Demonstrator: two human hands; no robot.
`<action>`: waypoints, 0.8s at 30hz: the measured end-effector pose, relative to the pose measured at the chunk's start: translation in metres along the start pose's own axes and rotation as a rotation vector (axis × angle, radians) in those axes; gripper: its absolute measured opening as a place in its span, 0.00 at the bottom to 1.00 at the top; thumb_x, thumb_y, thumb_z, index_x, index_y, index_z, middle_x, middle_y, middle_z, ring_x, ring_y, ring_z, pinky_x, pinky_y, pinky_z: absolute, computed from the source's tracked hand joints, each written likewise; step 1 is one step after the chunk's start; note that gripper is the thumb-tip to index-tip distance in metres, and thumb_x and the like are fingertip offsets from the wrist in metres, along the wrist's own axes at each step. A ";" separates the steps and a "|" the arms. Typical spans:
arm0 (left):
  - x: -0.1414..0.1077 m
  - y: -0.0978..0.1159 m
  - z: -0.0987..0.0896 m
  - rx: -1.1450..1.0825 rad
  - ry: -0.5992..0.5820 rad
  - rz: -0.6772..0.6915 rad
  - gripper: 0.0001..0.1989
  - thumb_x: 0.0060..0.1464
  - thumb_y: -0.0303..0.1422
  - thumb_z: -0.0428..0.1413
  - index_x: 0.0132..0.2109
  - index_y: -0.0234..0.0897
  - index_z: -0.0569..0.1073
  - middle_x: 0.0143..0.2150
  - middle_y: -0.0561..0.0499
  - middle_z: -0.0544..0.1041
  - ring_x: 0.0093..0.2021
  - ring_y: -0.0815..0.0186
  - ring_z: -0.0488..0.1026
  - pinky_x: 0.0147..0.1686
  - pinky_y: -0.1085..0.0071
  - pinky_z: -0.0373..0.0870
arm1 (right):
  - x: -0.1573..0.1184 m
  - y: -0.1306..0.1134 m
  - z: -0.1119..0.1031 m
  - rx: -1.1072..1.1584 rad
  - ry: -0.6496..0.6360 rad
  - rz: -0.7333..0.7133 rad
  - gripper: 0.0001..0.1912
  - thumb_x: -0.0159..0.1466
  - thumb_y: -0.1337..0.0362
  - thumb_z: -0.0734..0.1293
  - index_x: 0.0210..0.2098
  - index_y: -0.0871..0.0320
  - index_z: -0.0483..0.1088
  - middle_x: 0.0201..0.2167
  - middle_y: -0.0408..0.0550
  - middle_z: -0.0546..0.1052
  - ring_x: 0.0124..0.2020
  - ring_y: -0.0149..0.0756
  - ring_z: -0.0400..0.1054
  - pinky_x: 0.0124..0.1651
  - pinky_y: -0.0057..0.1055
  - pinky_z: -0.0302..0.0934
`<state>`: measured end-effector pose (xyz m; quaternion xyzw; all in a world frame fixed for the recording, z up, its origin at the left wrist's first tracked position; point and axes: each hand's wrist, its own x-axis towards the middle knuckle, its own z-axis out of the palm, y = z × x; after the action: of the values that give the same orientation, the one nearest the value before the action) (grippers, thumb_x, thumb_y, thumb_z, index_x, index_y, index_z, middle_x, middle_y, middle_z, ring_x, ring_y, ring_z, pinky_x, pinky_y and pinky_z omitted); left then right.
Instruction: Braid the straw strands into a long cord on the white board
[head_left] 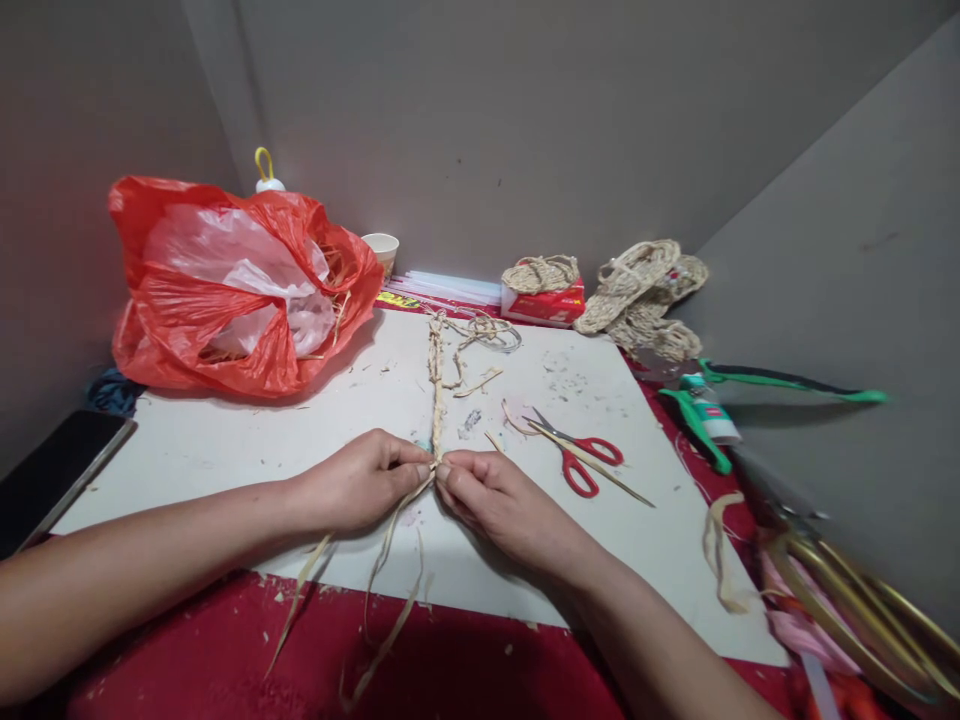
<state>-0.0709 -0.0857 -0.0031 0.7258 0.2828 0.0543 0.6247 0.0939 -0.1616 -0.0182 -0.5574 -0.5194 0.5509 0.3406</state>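
A braided straw cord (436, 400) runs up the middle of a white sheet (570, 570), away from me. My left hand (364, 480) pinches the near end of this cord between thumb and fingers. Right beside it, my right hand (487, 495) pinches the same spot from the other side. Loose straw strands (390, 640) trail from the fingers over the front edge of the sheet. To the right of my right hand lie red-handled scissors (577, 455), slightly spread, with a thin straw piece across them.
A red plastic bag (247, 300) with straw stands at the left, near a black phone (64, 480). Woven straw sandals (637, 285) lie at the back right, one on a red box (544, 305). Green-handled pliers (697, 430) and large gold-handled shears (847, 600) lie right.
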 end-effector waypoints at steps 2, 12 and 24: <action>0.001 0.000 -0.001 0.017 -0.034 0.020 0.15 0.58 0.36 0.46 0.37 0.31 0.74 0.34 0.51 0.73 0.34 0.69 0.67 0.37 0.74 0.63 | 0.000 0.000 0.000 -0.017 0.003 0.000 0.16 0.64 0.63 0.56 0.19 0.57 0.56 0.16 0.36 0.55 0.19 0.25 0.45 0.23 0.25 0.44; 0.003 0.003 -0.003 0.277 0.013 0.034 0.13 0.59 0.33 0.42 0.29 0.34 0.66 0.24 0.56 0.64 0.26 0.73 0.60 0.29 0.76 0.58 | 0.000 -0.003 0.002 0.013 -0.018 -0.016 0.16 0.63 0.61 0.56 0.20 0.57 0.56 0.16 0.36 0.54 0.19 0.26 0.45 0.23 0.25 0.44; 0.003 0.022 -0.005 0.946 0.089 0.168 0.09 0.50 0.27 0.47 0.26 0.35 0.69 0.23 0.53 0.68 0.22 0.72 0.57 0.25 0.75 0.52 | 0.001 -0.005 0.008 -0.139 0.081 -0.020 0.12 0.60 0.65 0.55 0.20 0.57 0.53 0.18 0.36 0.52 0.21 0.26 0.46 0.23 0.25 0.44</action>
<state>-0.0633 -0.0807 0.0176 0.9476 0.2434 0.0011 0.2070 0.0846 -0.1609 -0.0155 -0.5966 -0.5476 0.4869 0.3272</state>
